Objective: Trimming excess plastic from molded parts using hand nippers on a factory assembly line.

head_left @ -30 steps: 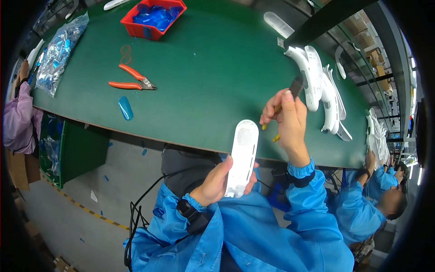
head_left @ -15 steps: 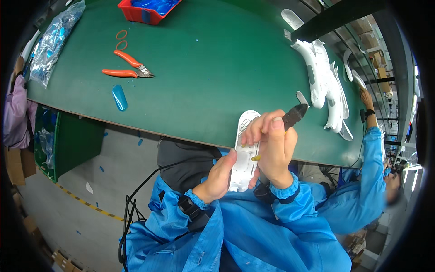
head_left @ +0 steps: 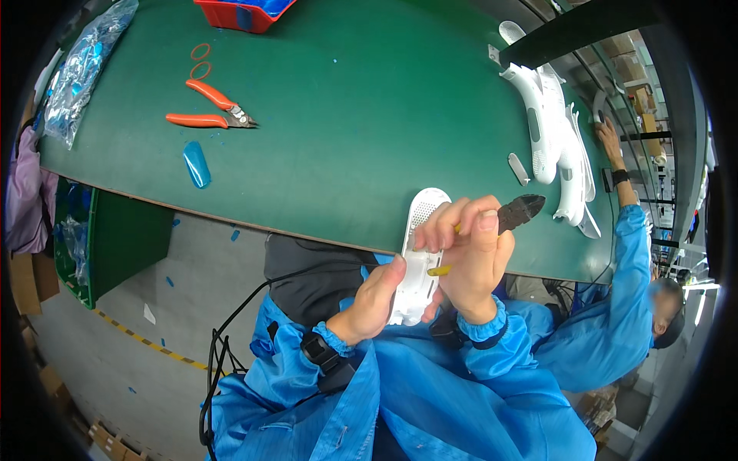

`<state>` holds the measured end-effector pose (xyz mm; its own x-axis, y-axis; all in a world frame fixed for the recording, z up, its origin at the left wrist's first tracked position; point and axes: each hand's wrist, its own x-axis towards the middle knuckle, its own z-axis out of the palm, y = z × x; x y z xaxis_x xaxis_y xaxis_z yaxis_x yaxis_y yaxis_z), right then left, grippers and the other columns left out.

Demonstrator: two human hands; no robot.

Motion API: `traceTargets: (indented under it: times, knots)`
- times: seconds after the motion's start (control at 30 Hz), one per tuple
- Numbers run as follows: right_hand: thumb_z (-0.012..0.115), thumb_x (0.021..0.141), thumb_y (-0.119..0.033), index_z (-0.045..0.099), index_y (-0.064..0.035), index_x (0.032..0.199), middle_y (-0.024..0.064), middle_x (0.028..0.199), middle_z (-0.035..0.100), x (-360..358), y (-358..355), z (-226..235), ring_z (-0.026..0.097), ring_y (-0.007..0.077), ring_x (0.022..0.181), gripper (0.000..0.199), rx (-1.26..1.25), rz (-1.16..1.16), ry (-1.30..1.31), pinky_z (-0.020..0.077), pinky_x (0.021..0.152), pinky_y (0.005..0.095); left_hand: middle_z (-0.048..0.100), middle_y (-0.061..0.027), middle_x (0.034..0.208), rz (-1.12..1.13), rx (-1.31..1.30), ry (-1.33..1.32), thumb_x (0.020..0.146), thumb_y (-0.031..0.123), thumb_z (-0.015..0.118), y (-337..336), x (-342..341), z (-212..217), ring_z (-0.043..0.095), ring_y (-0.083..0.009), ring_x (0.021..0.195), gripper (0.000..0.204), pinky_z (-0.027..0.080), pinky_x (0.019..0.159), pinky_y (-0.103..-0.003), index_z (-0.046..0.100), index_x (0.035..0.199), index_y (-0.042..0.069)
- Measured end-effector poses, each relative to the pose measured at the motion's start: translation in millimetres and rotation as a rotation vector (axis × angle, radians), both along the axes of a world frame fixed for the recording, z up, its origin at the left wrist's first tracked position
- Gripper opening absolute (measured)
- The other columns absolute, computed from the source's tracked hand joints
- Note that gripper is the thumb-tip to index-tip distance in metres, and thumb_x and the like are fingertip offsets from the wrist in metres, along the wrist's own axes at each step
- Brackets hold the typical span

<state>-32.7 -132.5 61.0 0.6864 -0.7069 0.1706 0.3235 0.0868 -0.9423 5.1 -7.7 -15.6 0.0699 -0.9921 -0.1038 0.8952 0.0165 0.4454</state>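
Note:
A white plastic housing (head_left: pixel 415 283), long with a rounded end of small holes, is tilted just off the table's near edge. My left hand (head_left: pixel 370 306) grips its lower part, thumb along the left side. My right hand (head_left: pixel 475 257) is closed around dark-jawed pliers (head_left: pixel 523 212). Their jaws point right, away from the housing, while a yellow handle end sticks out over it. Some right fingertips rest on or close to the housing's perforated part; exact contact is hard to tell.
On the green table (head_left: pixel 346 115) lie orange-handled nippers (head_left: pixel 219 109), a blue plastic piece (head_left: pixel 197 164), red rings (head_left: pixel 201 61), a red bin (head_left: pixel 246 15), a clear bag (head_left: pixel 88 69) and white housings (head_left: pixel 557 131). A small oval part (head_left: pixel 518 169) lies near them. A co-worker's arm (head_left: pixel 626 184) reaches in at right.
My right hand and the pliers have shifted slightly right and down, jaws now tipped more level. The left hand keeps its hold. At right, the co-worker's hand has moved farther away.

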Motion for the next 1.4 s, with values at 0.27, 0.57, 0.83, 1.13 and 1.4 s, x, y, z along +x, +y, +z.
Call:
traceTargets:
  times: [0.27, 0.57, 0.83, 1.13, 1.4]
  knots:
    - [0.041, 0.105, -0.023, 0.041, -0.0019, 0.086, 0.0121, 0.068, 0.049, -0.7, 0.2, -0.4, 0.049, 0.0186, 0.061, 0.029, -0.008, -0.007, 0.0, 0.0495, 0.059, 0.0372, 0.063, -0.0134, 0.09, 0.007, 0.032, -0.015, 0.102, 0.057, 0.022, -0.7, 0.5, 2.4, 0.064, -0.0201, 0.073, 0.069, 0.051, 0.065, -0.029, 0.049, 0.122, -0.003]
    - [0.043, 0.104, -0.021, 0.044, -0.0013, 0.087, 0.0108, 0.068, 0.054, 0.8, 6.2, -6.5, 0.052, 0.0172, 0.061, 0.026, -0.148, -0.015, 0.003, 0.0475, 0.058, 0.0325, 0.064, -0.0145, 0.088, -0.005, 0.008, -0.021, 0.103, 0.056, 0.02, 1.3, 3.8, 3.4, 0.065, -0.0214, 0.074, 0.067, 0.052, 0.066, -0.03, 0.05, 0.121, -0.001]
    - [0.041, 0.103, -0.013, 0.045, 0.0003, 0.09, 0.0092, 0.069, 0.054, 0.5, 3.4, -5.3, 0.053, 0.016, 0.062, 0.019, -0.306, 0.051, 0.104, 0.0468, 0.057, 0.0313, 0.064, -0.0145, 0.087, 0.0, 0.003, 0.041, 0.103, 0.055, 0.021, -0.3, 2.4, 5.1, 0.065, -0.0223, 0.077, 0.064, 0.052, 0.067, -0.031, 0.049, 0.123, 0.001]
    - [0.041, 0.104, -0.018, 0.044, -0.0009, 0.087, 0.0103, 0.069, 0.052, 1.1, -3.7, -0.4, 0.052, 0.0167, 0.062, 0.025, -0.097, -0.032, 0.004, 0.0481, 0.059, 0.0326, 0.063, -0.0153, 0.091, 0.037, -0.022, 0.035, 0.103, 0.056, 0.022, -4.2, -0.7, 4.6, 0.063, -0.0231, 0.075, 0.064, 0.051, 0.066, -0.032, 0.048, 0.125, 0.001]
    - [0.042, 0.103, -0.016, 0.046, 0.001, 0.087, 0.0091, 0.069, 0.054, 0.7, 6.4, 0.6, 0.053, 0.0156, 0.062, 0.023, -0.196, 0.033, 0.086, 0.047, 0.058, 0.0303, 0.064, -0.0144, 0.093, 0.005, -0.051, 0.0, 0.103, 0.056, 0.023, -1.1, 1.4, -0.2, 0.065, -0.0237, 0.076, 0.065, 0.052, 0.067, -0.032, 0.049, 0.125, 0.001]
